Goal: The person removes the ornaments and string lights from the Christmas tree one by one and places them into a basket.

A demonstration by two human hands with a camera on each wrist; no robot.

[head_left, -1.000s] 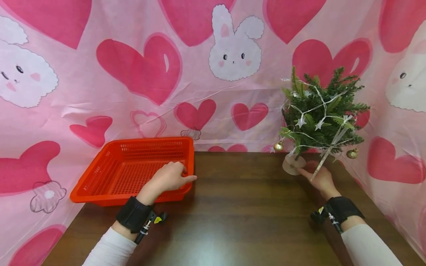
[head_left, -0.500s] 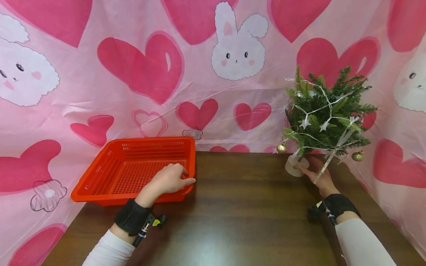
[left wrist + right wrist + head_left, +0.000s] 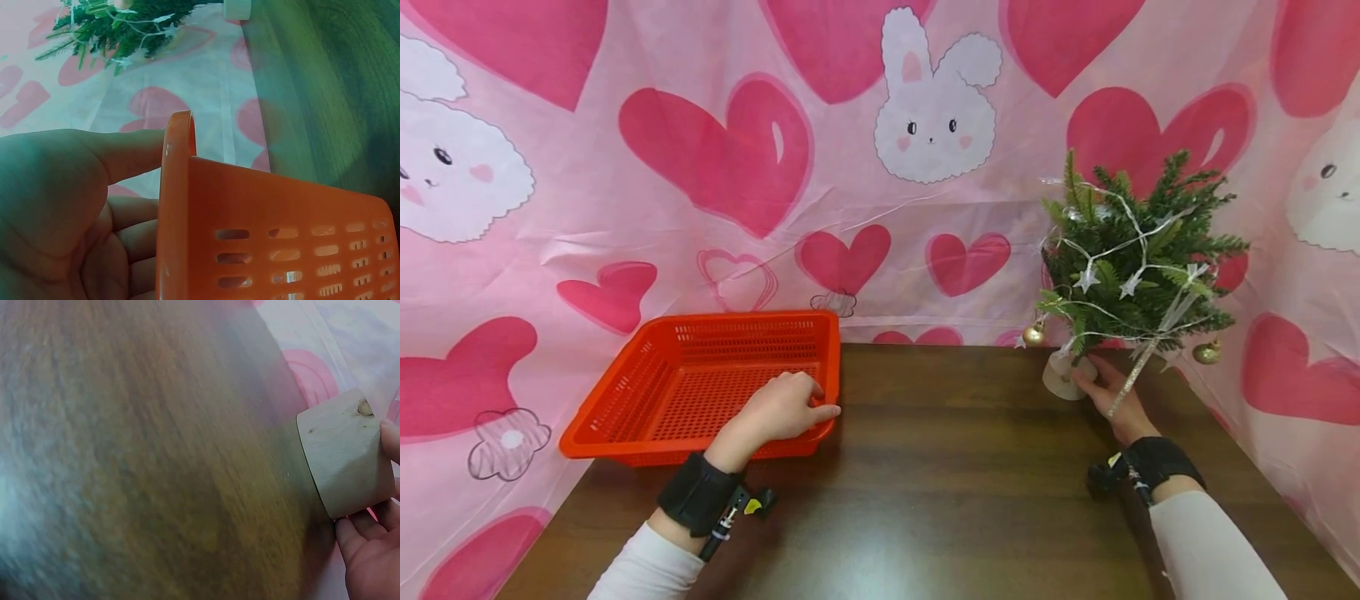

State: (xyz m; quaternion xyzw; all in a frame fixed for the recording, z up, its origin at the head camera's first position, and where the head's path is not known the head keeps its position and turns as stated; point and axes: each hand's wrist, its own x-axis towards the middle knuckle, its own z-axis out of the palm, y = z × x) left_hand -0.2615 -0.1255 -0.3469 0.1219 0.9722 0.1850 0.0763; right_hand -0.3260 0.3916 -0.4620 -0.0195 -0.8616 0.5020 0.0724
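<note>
On the left of the table stands an orange-red plastic basket (image 3: 700, 450) with slotted walls. My left hand (image 3: 782, 404) grips its right rim, thumb over the outside and fingers inside; the left wrist view shows the basket wall (image 3: 250, 194) close up beside the left hand (image 3: 56, 200). At the back right is a small Christmas tree (image 3: 1127, 258) with star string lights, gold baubles and a glittery ribbon. My right hand (image 3: 1116, 398) holds its pale round base (image 3: 1060, 379) low at the table. In the right wrist view, thumb and fingers hold the wooden base (image 3: 344, 456) from the side.
The dark wooden table (image 3: 940, 475) spreads between basket and tree. Behind it hangs a pink cloth (image 3: 850, 192) with hearts and rabbits, close to the tree's branches. Black straps with small cameras are on both wrists.
The tree's base, tilted with its round face showing a second ago, now stands more upright. The tree has shifted slightly right in view. My left hand stays at the basket rim.
</note>
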